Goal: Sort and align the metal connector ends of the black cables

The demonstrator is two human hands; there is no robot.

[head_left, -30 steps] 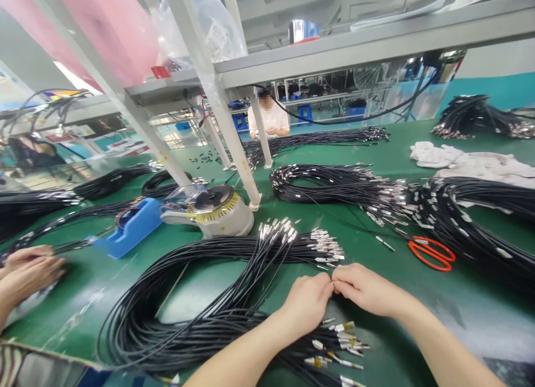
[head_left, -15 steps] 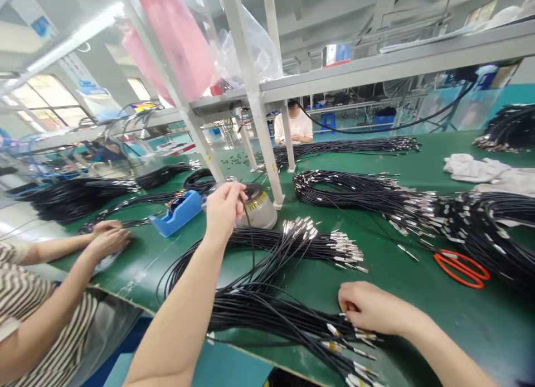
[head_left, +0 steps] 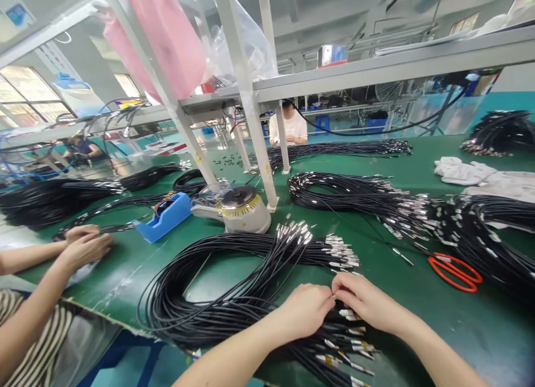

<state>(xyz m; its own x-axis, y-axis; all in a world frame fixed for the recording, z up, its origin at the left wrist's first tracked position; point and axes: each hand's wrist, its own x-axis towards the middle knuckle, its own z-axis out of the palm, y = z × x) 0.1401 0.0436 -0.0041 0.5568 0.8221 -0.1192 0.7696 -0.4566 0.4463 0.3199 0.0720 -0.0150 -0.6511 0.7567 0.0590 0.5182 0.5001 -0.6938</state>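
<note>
My left hand (head_left: 307, 309) and my right hand (head_left: 363, 300) meet fingertip to fingertip over a large coil of thin black cables (head_left: 217, 298) on the green table (head_left: 418, 298). Both hands are closed in a pinch around one cable's end, at the point where the silver-tipped cable ends (head_left: 334, 253) fan out. More cable ends with yellow-marked tips (head_left: 343, 359) lie just below my hands. The round tape dispenser (head_left: 238, 206) stands beyond the coil, apart from both hands.
Orange-handled scissors (head_left: 453, 267) lie to the right. A blue tape holder (head_left: 165, 215) sits left of the dispenser. More cable bundles (head_left: 363, 194) and white cloth (head_left: 472, 172) fill the back right. A co-worker's hands (head_left: 83, 245) work at left; another person (head_left: 288, 127) sits across.
My left hand has come down from the tape dispenser and joined my right hand at the cable ends. The right hand has shifted slightly up to meet it.
</note>
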